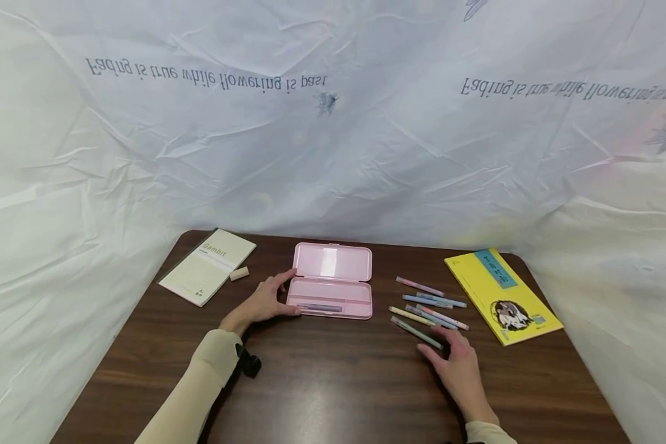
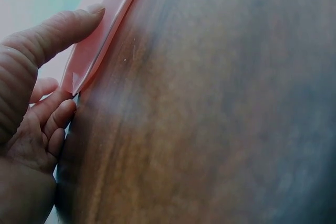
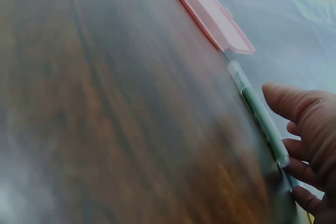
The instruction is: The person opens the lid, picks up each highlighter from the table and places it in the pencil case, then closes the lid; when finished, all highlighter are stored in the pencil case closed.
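A pink pencil case [image 1: 333,287] stands open on the table with its lid folded back. One capped pen [image 1: 320,308] lies in its front compartment. My left hand [image 1: 262,301] holds the case by its left end, thumb at the front edge and fingers around the side; the left wrist view shows the thumb on the pink wall [image 2: 94,51]. My right hand [image 1: 459,364] hovers at the near end of a green pen [image 1: 416,333], thumb and fingers spread apart. In the right wrist view the thumb is clear of the green pen [image 3: 262,121] and the fingertips are close beside it.
Several pastel pens [image 1: 434,300] lie loosely behind the green one. To their right is a yellow booklet [image 1: 477,287]. A cream notebook [image 1: 205,271] lies at the back left, with a small beige eraser-like block [image 1: 239,273] at its edge. A white printed sheet [image 1: 333,154] surrounds the dark wooden table [image 1: 311,382].
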The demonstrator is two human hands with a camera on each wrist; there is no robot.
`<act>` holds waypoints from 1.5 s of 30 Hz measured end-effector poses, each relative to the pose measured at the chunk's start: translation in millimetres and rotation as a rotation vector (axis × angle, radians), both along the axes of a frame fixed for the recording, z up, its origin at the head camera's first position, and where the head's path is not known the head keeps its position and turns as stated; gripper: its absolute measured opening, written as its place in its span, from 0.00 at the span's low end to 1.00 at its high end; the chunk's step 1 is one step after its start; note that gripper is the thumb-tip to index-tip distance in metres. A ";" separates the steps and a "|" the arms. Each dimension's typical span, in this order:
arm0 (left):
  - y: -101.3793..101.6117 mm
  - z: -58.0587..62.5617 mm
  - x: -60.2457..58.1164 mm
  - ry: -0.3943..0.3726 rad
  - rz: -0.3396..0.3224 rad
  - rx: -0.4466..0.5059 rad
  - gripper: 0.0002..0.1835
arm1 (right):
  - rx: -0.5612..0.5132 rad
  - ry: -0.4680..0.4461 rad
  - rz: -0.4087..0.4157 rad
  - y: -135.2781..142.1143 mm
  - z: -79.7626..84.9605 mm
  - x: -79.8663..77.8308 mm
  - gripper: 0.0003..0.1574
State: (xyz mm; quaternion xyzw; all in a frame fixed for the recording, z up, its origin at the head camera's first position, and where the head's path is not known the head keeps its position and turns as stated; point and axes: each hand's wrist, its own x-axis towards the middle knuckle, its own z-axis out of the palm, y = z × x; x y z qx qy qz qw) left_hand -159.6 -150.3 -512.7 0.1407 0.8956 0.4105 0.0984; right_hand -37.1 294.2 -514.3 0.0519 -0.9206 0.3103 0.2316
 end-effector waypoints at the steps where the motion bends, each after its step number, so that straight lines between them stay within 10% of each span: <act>1: -0.1 0.0 0.0 0.000 0.000 -0.002 0.60 | -0.002 -0.005 -0.007 1.4 -0.9 0.6 0.30; 45: -1.9 -3.8 -2.5 -0.005 -0.013 0.005 0.60 | -0.003 0.001 -0.037 1.1 -9.7 -8.2 0.10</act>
